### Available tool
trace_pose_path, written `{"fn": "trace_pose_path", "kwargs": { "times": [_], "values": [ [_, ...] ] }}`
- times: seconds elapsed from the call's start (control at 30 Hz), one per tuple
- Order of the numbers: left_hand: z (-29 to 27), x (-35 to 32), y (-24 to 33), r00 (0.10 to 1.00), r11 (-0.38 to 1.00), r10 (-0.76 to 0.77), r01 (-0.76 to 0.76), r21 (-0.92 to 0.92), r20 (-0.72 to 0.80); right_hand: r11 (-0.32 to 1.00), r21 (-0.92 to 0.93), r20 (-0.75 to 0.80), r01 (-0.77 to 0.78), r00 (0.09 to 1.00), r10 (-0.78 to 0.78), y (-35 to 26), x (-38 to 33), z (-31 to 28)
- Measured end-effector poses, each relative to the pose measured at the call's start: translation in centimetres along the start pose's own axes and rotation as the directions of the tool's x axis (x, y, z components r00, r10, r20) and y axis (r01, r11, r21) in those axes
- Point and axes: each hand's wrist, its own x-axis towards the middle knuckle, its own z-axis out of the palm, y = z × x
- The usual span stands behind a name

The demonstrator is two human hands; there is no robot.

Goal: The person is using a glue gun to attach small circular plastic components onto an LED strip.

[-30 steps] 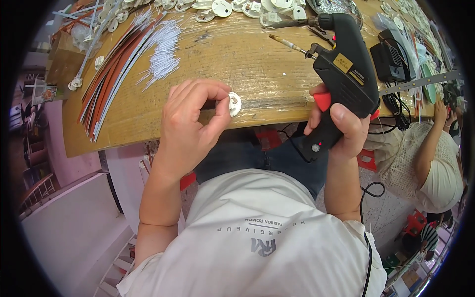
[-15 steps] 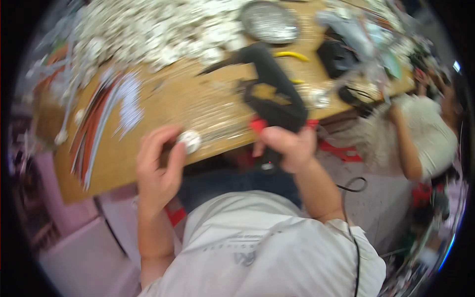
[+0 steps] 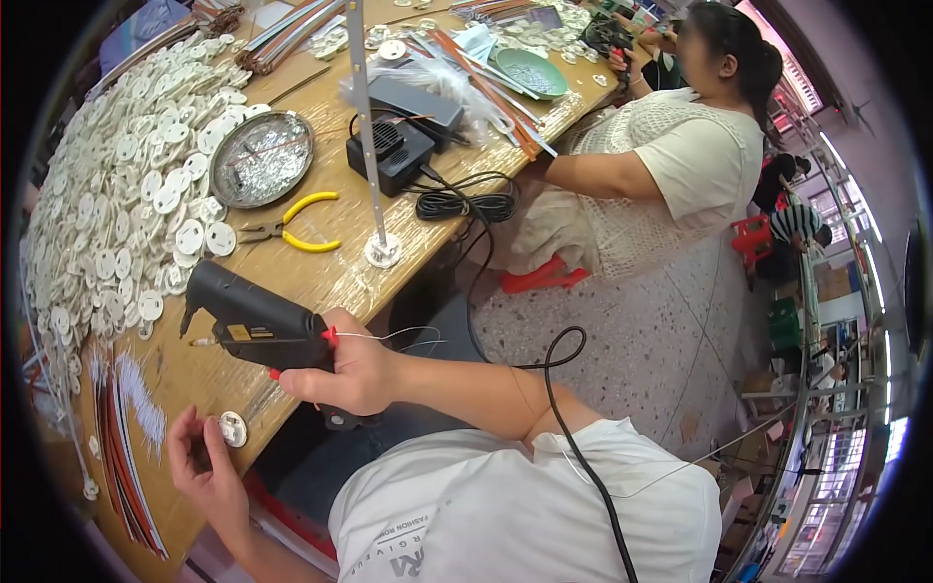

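Note:
My right hand (image 3: 355, 374) is wrapped round the handle of a black soldering gun (image 3: 255, 316) with red parts. Its tip points left, low over the table, and a thin wire enters at its back. Close to the table's front edge lies a small round white plastic part (image 3: 232, 428). Beside this part is my left hand (image 3: 209, 476), its fingers curved and apart with nothing visible between them. To the left of that hand are a bundle of red-brown and white strips (image 3: 124, 466) and a cluster of thin white pieces (image 3: 143, 403).
A large heap of white round parts (image 3: 126, 185) covers the far left. Behind the gun are yellow-handled pliers (image 3: 309, 223), a metal dish (image 3: 262, 160), a black box with a cable (image 3: 389, 155) and an upright strip on a white base (image 3: 383, 250). A co-worker (image 3: 671, 165) sits at right.
The view has swung to the right, bringing the co-worker and the table's far end in. My right hand still grips the soldering gun; my left hand stays by the white part.

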Motion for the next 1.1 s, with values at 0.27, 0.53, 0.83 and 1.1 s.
{"fn": "trace_pose_path", "kwargs": {
  "times": [0.27,0.53,0.83,1.1],
  "values": [
    [-0.8,1.6,0.0,0.993,0.997,-0.068,0.071,-0.025,0.097,0.999,-0.023,0.033,-0.023,0.999,0.023,0.0,0.2,-0.2],
    [-0.4,1.4,0.6,0.997,1.0,-0.025,0.025,0.002,0.07,0.987,-0.06,-0.004,0.151,0.989,-0.151,0.8,0.5,0.0],
    [0.7,-0.8,1.5,0.962,0.932,0.27,-0.271,0.241,0.039,0.942,-0.172,0.013,0.289,0.957,-0.291,1.8,0.5,0.0],
    [1.0,-1.4,1.6,0.972,0.932,0.233,-0.219,0.29,-0.015,0.914,-0.199,0.019,0.353,0.934,-0.356,1.8,0.4,0.2]
  ]
}}
